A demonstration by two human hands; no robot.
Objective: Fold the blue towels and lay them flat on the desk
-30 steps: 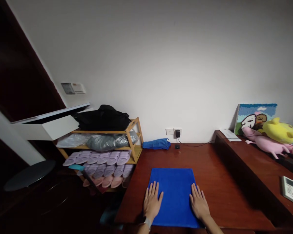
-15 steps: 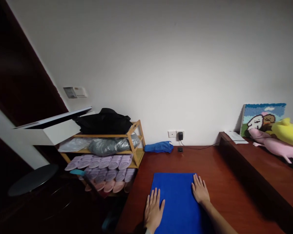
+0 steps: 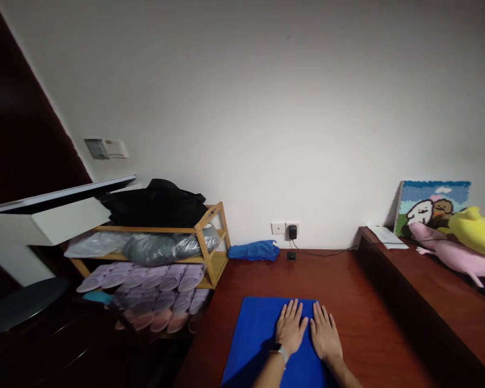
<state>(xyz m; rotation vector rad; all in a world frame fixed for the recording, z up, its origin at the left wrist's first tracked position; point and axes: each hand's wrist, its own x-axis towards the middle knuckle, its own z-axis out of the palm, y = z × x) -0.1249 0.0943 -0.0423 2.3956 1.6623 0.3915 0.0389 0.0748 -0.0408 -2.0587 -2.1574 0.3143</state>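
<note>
A flat blue cloth (image 3: 253, 328) lies spread on the reddish-brown wooden desk (image 3: 359, 318). My left hand (image 3: 291, 327) rests palm down on its upper middle, fingers stretched out, with a watch on the wrist. Close beside it, my right hand (image 3: 325, 331) is laid flat over the cloth's right edge, fingers slightly apart. Neither hand grips anything. The near end of the cloth runs out of view below.
A folded blue cloth (image 3: 254, 250) lies against the wall by a plugged-in black adapter (image 3: 292, 232). Left stands a wooden rack (image 3: 210, 242) with slippers and a black bag (image 3: 157, 203). Plush toys (image 3: 456, 253) sit on the raised ledge at right.
My left hand has moved right, from the cloth's left edge to its middle, near my right hand. The right hand stays at the right edge. The view has shifted slightly.
</note>
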